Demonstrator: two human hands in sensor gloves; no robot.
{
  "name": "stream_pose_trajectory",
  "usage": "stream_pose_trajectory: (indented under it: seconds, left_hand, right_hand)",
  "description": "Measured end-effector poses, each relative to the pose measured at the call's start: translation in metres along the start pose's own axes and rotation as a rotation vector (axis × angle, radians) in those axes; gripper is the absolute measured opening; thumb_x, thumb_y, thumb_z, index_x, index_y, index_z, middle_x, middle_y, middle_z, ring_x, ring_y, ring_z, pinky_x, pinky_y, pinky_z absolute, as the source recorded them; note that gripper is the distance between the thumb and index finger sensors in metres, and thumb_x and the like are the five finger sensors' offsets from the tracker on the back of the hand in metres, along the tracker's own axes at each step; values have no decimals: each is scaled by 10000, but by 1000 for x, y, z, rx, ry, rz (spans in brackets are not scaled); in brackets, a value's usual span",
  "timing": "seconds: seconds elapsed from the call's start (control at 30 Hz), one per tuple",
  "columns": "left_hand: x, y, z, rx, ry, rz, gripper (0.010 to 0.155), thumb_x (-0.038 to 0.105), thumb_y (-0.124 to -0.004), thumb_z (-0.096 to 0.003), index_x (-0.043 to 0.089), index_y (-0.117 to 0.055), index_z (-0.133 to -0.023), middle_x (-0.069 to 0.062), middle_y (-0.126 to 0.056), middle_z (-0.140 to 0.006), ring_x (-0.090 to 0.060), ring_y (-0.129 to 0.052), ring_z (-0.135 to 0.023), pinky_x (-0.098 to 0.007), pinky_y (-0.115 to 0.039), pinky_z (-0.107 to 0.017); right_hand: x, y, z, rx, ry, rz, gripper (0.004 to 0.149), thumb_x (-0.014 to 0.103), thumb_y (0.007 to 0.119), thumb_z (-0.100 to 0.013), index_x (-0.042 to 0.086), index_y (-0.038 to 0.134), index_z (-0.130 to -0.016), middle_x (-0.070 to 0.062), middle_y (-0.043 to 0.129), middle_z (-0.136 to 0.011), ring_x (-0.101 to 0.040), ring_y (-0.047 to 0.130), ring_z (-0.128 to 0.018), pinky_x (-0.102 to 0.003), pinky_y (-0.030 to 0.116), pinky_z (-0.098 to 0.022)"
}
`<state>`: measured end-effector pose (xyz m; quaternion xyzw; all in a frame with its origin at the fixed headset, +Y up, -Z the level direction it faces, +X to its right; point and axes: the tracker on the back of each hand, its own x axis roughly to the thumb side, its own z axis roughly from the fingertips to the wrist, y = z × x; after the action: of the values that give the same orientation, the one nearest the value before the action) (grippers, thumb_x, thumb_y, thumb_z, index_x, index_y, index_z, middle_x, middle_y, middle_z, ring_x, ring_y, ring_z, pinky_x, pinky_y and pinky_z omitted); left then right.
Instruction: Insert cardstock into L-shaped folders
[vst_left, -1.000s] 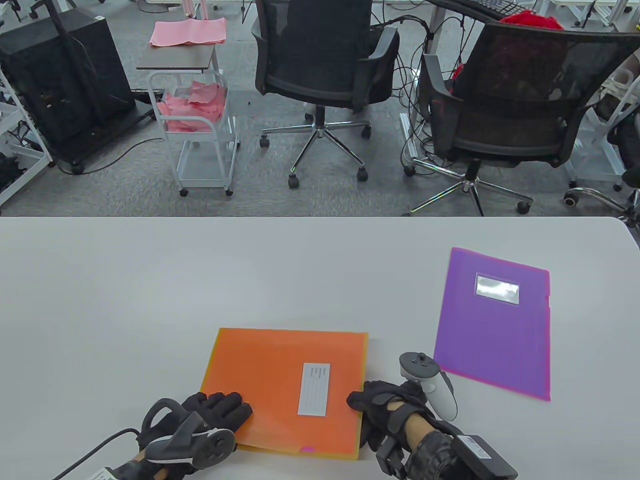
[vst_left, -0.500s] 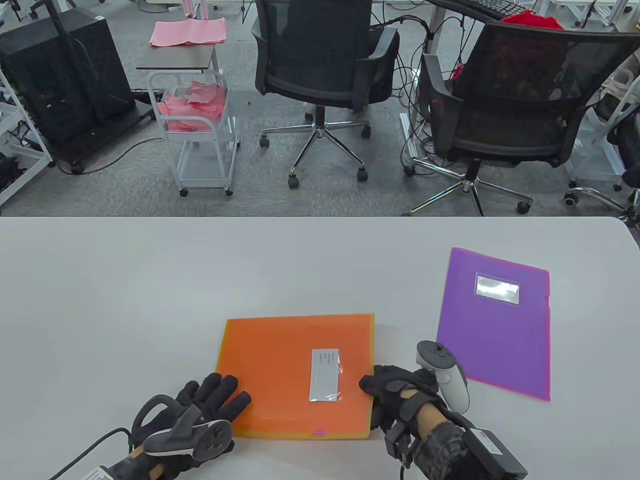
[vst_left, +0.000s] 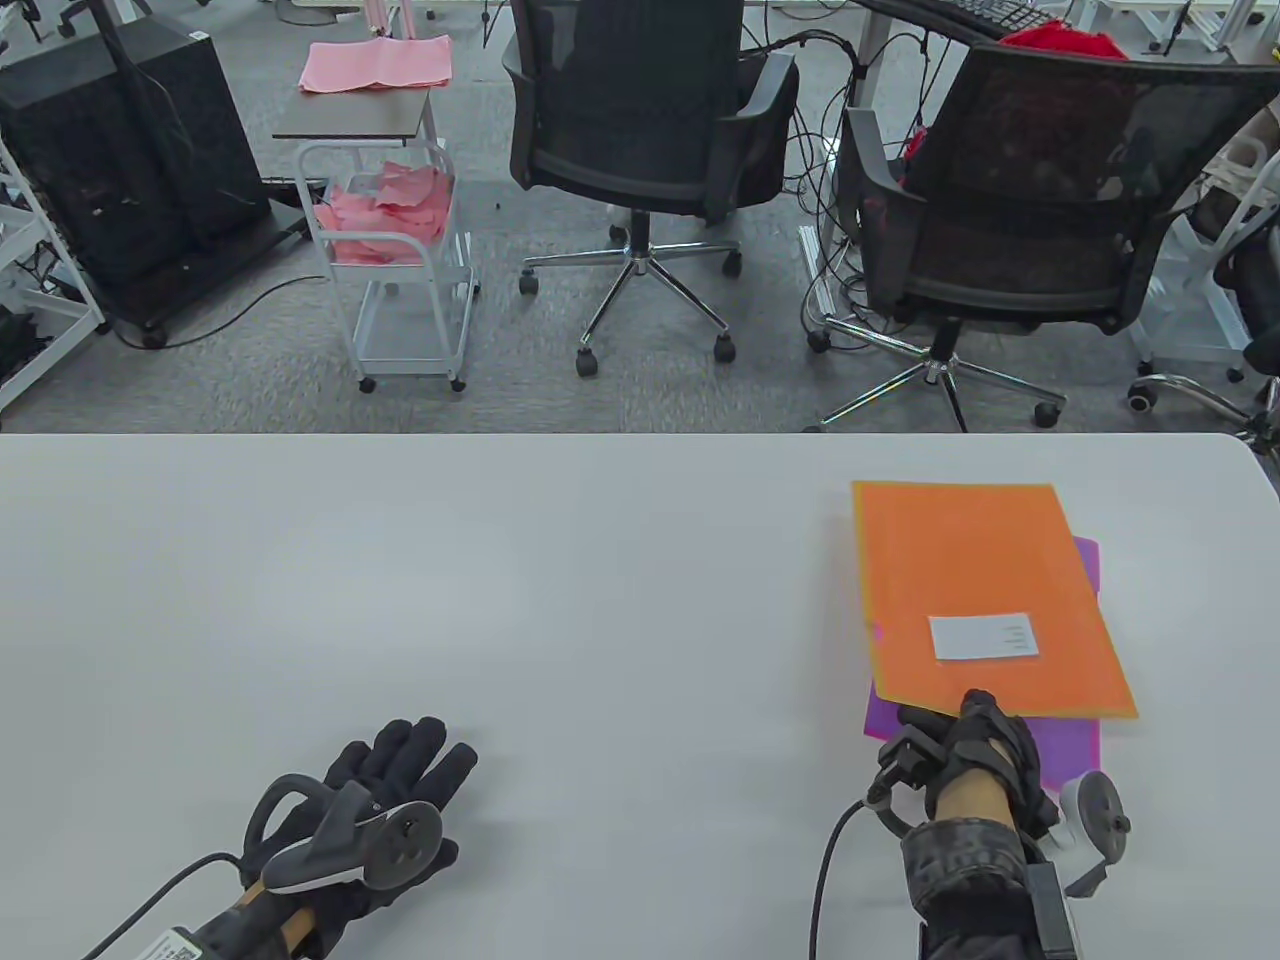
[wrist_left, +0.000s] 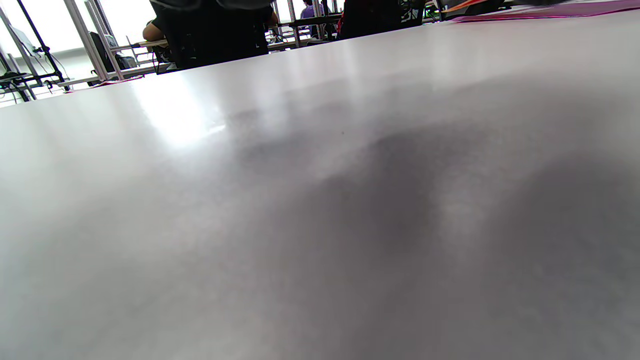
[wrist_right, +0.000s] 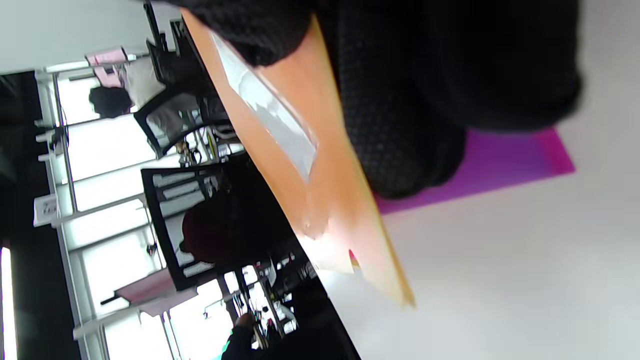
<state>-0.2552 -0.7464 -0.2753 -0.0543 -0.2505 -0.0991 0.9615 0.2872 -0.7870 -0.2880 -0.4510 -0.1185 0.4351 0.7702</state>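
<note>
An orange folder (vst_left: 985, 590) with a white label (vst_left: 983, 637) is at the right of the table, over the purple folder (vst_left: 1070, 745), which shows only at its near and right edges. My right hand (vst_left: 975, 735) pinches the orange folder at its near edge; the right wrist view shows the orange folder (wrist_right: 325, 200) tilted above the purple folder (wrist_right: 495, 165), with the gloved fingers (wrist_right: 400, 125) on it. My left hand (vst_left: 400, 775) rests flat on the table at the near left, fingers spread, holding nothing.
The grey table (vst_left: 500, 580) fills the left wrist view (wrist_left: 320, 200). Beyond the far edge stand two black office chairs (vst_left: 650, 130) and a white cart (vst_left: 400, 240) with pink sheets.
My right hand carried the orange folder from the near middle of the table to the right and turned it, over the purple folder. My left hand let go of it and stays at the near left.
</note>
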Motion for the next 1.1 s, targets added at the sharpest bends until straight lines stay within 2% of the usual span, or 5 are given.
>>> stream_pose_trajectory:
  seconds: [0.2, 0.43, 0.87, 1.0, 1.1]
  left_hand:
    - [0, 1, 0, -3, 5, 2, 839, 666, -641, -424, 338, -265, -1099, -123, -367, -1191, -437, -584, -1098, -629, -582, -742]
    - [0, 2, 1, -15, 12, -1, 833, 666, -642, -424, 340, -278, -1099, -125, -381, -1190, -433, -597, -1095, -628, -585, -741]
    - [0, 3, 1, -28, 18, -1, 834, 666, -643, -423, 338, -281, -1100, -121, -390, -1190, -433, -604, -1093, -628, -588, -740]
    - [-1, 2, 0, -27, 20, 1, 834, 667, -642, -424, 336, -284, -1101, -123, -392, -1190, -432, -605, -1094, -628, -588, -740]
    - [-1, 2, 0, -29, 18, 0, 834, 667, -642, -423, 335, -288, -1101, -120, -393, -1190, -433, -607, -1093, -627, -589, -740]
  right_hand:
    - [-14, -19, -13, -16, 132, 31, 477, 338, 703, -477, 52, 600, -845, -195, 926, -653, -267, 1035, -385, -321, 923, -202]
    - [-23, -14, -16, -6, 193, -3, 505, 351, 684, -491, -8, 583, -832, -220, 904, -671, -296, 1031, -433, -331, 931, -212]
    - [-26, -8, -17, 31, 230, -35, 537, 361, 657, -501, -21, 528, -856, -251, 851, -726, -332, 1000, -498, -361, 922, -252]
    - [-24, -4, -14, 55, 235, -33, 637, 435, 641, -501, -33, 443, -885, -280, 785, -776, -363, 959, -545, -385, 899, -290]
    - [-20, 2, -9, 97, 235, -23, 777, 493, 626, -502, -75, 278, -901, -323, 666, -849, -403, 914, -588, -409, 875, -328]
